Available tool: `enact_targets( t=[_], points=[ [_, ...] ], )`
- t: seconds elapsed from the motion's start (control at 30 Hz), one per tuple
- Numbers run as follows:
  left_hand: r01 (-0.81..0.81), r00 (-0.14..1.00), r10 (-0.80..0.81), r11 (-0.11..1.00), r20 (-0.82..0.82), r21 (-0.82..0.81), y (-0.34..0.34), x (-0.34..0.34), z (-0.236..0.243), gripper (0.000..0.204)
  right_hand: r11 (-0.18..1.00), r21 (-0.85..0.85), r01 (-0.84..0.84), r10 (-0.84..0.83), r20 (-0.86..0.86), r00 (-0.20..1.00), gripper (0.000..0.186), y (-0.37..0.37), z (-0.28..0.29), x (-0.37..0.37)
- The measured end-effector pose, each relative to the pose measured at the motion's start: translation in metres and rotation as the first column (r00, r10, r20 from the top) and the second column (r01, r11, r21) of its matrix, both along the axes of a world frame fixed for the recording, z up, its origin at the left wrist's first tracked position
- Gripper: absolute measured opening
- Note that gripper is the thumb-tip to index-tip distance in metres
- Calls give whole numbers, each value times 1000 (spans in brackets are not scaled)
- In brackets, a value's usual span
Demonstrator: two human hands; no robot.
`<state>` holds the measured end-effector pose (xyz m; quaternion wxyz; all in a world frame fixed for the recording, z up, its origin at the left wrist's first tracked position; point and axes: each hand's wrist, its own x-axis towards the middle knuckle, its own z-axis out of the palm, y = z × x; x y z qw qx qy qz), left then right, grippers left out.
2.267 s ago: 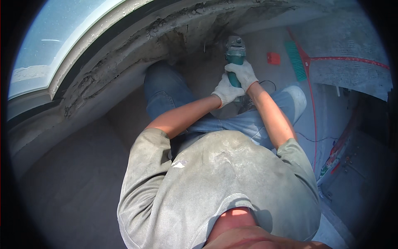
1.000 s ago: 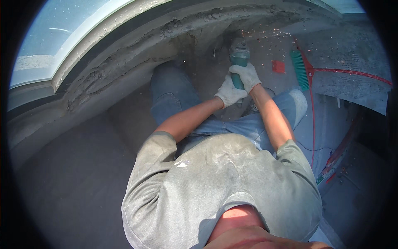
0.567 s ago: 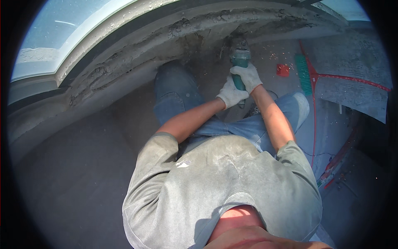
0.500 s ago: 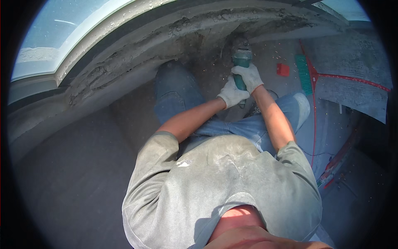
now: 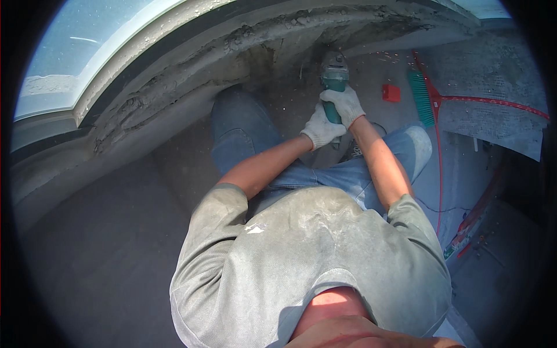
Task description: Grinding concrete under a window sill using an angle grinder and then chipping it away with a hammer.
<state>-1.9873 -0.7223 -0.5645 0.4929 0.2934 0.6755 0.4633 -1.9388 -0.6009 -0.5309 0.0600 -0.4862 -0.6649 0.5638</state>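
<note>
A green angle grinder [image 5: 333, 84] points away from me, its metal head [image 5: 335, 60] close to the foot of the rough concrete wall [image 5: 264, 61]. My right hand [image 5: 344, 105], in a white knit glove, is closed round the body behind the head. Lower and to the left, my left hand [image 5: 322, 129], gloved the same way, grips the rear of the body. The disc is too dim and dusty to make out. Bright specks scatter in the air around the grinder.
A small red block [image 5: 391, 93] lies right of the grinder, beside a green-bristled broom [image 5: 422, 98] with a red handle. A grey sheet [image 5: 493, 104] lies further right. My bent knees flank the grinder, and a window [image 5: 52, 64] rises beyond the wall at upper left.
The view has shifted slightly. Both hands keep their hold on the grinder, which stays by the wall's foot. A streak of bright specks now shows at the upper right.
</note>
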Motion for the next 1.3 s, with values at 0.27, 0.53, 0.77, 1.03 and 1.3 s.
enact_targets(
  t=[0.27,0.53,0.77,1.03,1.3],
  points=[
    [11,999,-11,1000,39,3,-2,-2,0,112,1000,1,-31,31,3,1000,45,-1,2,-1],
    [-10,1000,10,1000,-21,6,0,-1,-2,108,992,-93,88,-95,-77,992,37,-3,-5,-3],
    [-5,1000,5,1000,21,9,-1,0,-3,106,1000,-18,25,-26,-51,998,39,-2,-1,-2],
    [-7,1000,8,1000,27,-19,-1,-2,-3,108,998,-46,31,-35,-86,996,40,-3,-1,-4],
    [-12,1000,12,1000,-15,-9,0,0,-8,109,999,-41,30,-33,-68,997,42,2,-14,-1]
  ],
)
